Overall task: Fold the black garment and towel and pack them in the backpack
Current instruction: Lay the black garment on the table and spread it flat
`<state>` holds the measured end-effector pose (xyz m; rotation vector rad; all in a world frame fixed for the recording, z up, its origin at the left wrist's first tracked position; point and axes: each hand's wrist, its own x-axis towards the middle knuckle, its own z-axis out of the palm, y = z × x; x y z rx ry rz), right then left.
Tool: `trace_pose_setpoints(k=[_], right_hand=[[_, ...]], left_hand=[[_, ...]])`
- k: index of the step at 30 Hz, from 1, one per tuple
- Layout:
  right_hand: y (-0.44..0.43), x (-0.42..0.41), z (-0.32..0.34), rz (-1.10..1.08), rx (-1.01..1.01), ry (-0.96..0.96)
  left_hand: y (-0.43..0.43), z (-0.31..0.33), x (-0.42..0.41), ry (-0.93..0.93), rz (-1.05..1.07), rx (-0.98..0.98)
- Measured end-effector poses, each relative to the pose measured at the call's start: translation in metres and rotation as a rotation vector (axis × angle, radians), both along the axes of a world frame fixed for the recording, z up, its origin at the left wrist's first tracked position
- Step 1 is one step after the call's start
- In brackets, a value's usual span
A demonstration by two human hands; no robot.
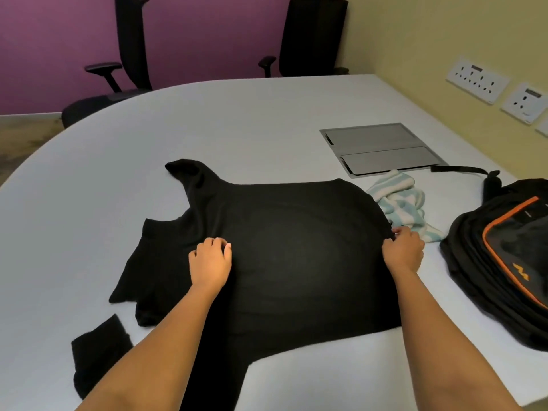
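Spread black garment (296,256) on counter (237,120), left hand (210,262) grip curled into its cloth, right hand (403,250) grip pinching its right edge, towel (397,203) and backpack (474,262) at right

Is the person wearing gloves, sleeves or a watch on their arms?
No. The left hand and the right hand are both bare, with no gloves, rings or watch. No sleeve or bracelet shows anywhere up to the picture's bottom edge.
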<state>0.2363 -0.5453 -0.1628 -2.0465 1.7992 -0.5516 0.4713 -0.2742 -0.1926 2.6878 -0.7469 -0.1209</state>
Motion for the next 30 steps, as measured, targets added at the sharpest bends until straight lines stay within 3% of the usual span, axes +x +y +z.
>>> trace_pose_setpoints(k=[7,15,24,27,30], right_hand=[[-0.048,0.058,0.005,0.083,0.078,-0.034],[-0.113,0.116,-0.007,0.206,0.176,0.078],[-0.173,0.152,-0.034,0.219,0.189,0.552],[-0.182,0.162,-0.035,0.241,0.261,0.462],[-0.186,0.170,-0.030,0.235,0.418,0.121]], left_hand=[[-0.046,0.012,0.064,-0.025,-0.029,-0.014],[-0.075,-0.009,0.113,0.050,0.248,0.024],[-0.099,-0.037,0.152,0.069,0.434,-0.035],[-0.100,-0.038,0.164,0.109,0.458,-0.164],[-0.098,-0.034,0.172,0.219,0.496,-0.369]])
